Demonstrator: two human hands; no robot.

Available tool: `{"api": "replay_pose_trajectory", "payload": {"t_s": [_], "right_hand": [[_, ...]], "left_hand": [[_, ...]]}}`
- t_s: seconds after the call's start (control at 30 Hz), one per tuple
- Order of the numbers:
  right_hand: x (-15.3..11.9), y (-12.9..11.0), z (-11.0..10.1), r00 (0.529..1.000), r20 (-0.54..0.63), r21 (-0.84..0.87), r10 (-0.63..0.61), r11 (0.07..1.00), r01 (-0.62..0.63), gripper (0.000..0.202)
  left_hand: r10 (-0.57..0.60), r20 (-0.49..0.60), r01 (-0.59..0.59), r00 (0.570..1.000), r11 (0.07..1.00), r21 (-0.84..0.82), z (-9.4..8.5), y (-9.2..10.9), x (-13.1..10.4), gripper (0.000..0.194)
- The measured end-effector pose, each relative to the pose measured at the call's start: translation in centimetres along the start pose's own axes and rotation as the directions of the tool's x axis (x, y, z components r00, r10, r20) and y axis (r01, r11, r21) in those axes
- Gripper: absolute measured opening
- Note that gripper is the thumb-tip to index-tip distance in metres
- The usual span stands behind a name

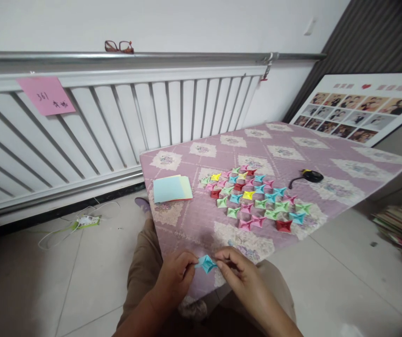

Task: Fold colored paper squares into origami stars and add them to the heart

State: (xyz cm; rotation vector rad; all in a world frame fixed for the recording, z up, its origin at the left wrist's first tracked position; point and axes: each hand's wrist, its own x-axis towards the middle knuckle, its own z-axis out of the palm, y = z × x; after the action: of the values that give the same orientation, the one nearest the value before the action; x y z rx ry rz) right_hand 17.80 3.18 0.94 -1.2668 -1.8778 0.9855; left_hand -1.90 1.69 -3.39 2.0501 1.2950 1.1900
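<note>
A blue folded paper piece, shaped like a small origami boat with pointed ends, is held level over the near corner of the table. My left hand pinches its left tip between thumb and fingers. On the other side, my right hand pinches the right tip. Beyond my hands, rows of finished folded paper pieces in pink, green, blue, yellow and red sit on the tablecloth. To their left lies a stack of square paper sheets, light blue on top.
A floral tablecloth covers the table. A black object with a short strap lies at right. Behind stand a radiator and a photo board. A power strip with cables is on the floor at left.
</note>
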Motion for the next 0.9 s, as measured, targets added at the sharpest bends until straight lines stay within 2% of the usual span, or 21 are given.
{"api": "replay_pose_trajectory", "payload": {"t_s": [0.17, 0.4, 0.53, 0.73, 0.9], "right_hand": [[-0.3, 0.0, 0.3, 0.993, 0.055, -0.028, -0.109, 0.993, 0.110, 0.014], [-0.2, 0.0, 0.8, 0.970, 0.039, -0.318, -0.241, 0.917, 0.241, 0.024], [-0.2, -0.4, 0.8, 0.950, 0.049, -0.392, -0.308, 0.869, 0.302, 0.025], [-0.4, -1.2, 0.5, 0.940, 0.061, -0.410, -0.335, 0.850, 0.330, 0.026], [-0.3, -0.8, 0.7, 0.942, 0.036, -0.461, -0.333, 0.831, 0.311, 0.023]], "left_hand": [[-0.039, -0.010, 0.038, 0.999, 0.997, -0.067, 0.0, 0.2, -0.1, 0.020], [-0.084, 0.029, 0.087, 0.996, 0.990, -0.109, 0.1, 0.3, 0.0, 0.018], [-0.079, 0.014, 0.080, 0.997, 0.991, -0.108, 0.2, 0.2, -0.1, 0.018], [-0.043, 0.002, 0.043, 0.999, 0.995, -0.091, 0.0, 0.5, -0.1, 0.018], [-0.044, -0.002, 0.044, 0.999, 0.995, -0.087, 0.0, 1.1, -0.1, 0.019]]}}
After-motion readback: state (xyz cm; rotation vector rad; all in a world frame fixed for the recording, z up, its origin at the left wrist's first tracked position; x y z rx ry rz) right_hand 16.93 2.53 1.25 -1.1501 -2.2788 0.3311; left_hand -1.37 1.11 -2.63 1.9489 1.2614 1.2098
